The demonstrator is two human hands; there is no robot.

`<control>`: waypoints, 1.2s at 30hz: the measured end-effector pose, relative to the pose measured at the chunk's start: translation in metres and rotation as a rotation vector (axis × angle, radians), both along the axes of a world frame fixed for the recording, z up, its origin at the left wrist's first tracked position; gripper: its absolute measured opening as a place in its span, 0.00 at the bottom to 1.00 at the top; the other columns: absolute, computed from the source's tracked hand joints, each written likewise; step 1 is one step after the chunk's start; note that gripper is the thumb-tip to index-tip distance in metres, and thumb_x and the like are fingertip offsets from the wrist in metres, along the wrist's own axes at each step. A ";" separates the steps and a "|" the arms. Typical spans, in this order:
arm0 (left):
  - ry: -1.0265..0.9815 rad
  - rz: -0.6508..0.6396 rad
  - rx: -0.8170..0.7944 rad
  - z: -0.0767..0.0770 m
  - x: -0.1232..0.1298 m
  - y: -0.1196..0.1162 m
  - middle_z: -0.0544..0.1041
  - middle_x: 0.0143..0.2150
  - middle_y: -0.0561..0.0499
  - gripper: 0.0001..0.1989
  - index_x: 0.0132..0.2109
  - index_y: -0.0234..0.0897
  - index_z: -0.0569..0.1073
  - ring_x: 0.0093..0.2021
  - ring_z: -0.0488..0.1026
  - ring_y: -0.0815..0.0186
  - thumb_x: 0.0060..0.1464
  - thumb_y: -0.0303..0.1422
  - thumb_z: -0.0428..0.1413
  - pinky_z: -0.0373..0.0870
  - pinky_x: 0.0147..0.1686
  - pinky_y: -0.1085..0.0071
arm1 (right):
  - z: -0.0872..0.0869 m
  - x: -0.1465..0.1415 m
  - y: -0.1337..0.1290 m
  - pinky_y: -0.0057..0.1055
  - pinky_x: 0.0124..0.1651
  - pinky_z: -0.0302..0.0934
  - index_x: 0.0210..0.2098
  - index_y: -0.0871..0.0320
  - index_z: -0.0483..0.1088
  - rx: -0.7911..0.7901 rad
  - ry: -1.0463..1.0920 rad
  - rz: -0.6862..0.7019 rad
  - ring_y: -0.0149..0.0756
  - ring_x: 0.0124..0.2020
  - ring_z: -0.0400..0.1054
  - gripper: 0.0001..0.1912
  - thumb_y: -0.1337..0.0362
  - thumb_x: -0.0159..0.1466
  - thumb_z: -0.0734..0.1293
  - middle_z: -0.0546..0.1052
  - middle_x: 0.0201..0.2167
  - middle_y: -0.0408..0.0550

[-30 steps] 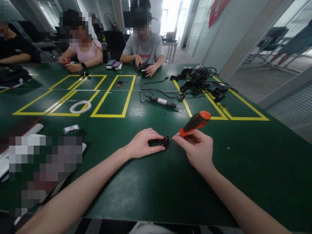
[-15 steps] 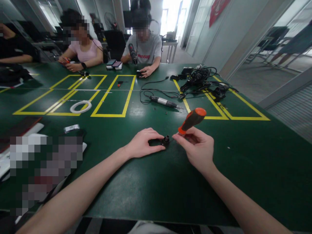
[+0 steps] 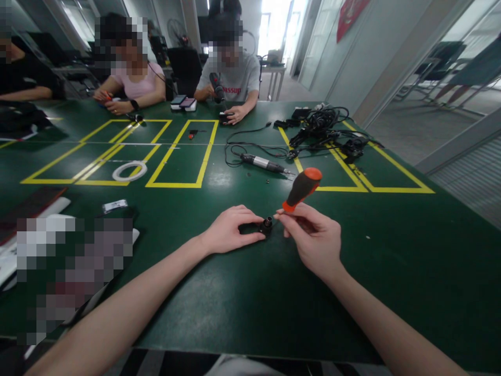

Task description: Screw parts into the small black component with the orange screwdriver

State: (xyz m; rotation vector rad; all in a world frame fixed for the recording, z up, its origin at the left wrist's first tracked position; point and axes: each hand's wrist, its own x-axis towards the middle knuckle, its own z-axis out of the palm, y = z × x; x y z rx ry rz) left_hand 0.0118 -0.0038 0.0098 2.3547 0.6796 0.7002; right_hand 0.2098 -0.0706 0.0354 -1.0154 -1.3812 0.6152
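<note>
A small dark round part [image 3: 266,225] with a metal tube on top stands on the green table [image 3: 235,303]. My left hand [image 3: 233,230] grips it from the left between thumb and fingers. Just to its right, my right hand [image 3: 313,232] is closed on a screwdriver [image 3: 302,189] with an orange and dark handle. The handle leans up and to the right above the fingers. Most of the shaft and the tip are hidden by my fingertips, which are close to the metal tube.
Beyond my hands lie an electric screwdriver [image 3: 264,164], a white ring [image 3: 129,171] and tangled black cables [image 3: 321,125]. A small white packet [image 3: 115,206] is at the left. Across the table, a person in a grey shirt [image 3: 230,78] holds a power tool.
My right hand and the screwdriver have shifted slightly left, and its fingertips are closer to the dark part. My left hand has stayed in place. The power tool across the table has moved slightly down.
</note>
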 end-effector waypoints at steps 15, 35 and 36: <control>-0.015 0.003 0.039 -0.001 0.001 0.000 0.83 0.44 0.44 0.14 0.49 0.34 0.80 0.45 0.77 0.59 0.61 0.38 0.63 0.73 0.48 0.63 | -0.009 0.000 -0.001 0.30 0.36 0.75 0.35 0.55 0.71 -0.102 0.100 0.059 0.33 0.29 0.77 0.07 0.66 0.62 0.74 0.81 0.27 0.43; 0.040 0.010 0.062 0.000 0.003 -0.003 0.83 0.45 0.45 0.14 0.50 0.36 0.79 0.44 0.77 0.60 0.61 0.39 0.62 0.73 0.49 0.61 | -0.007 -0.002 0.002 0.29 0.26 0.69 0.40 0.56 0.74 -0.097 0.148 0.105 0.31 0.23 0.71 0.08 0.58 0.67 0.71 0.80 0.28 0.45; 0.041 0.011 0.064 0.000 0.003 -0.003 0.83 0.45 0.45 0.14 0.50 0.36 0.79 0.44 0.77 0.60 0.61 0.39 0.62 0.72 0.49 0.62 | -0.008 -0.002 0.002 0.29 0.26 0.69 0.41 0.56 0.73 -0.098 0.163 0.110 0.30 0.23 0.71 0.09 0.58 0.66 0.71 0.80 0.28 0.44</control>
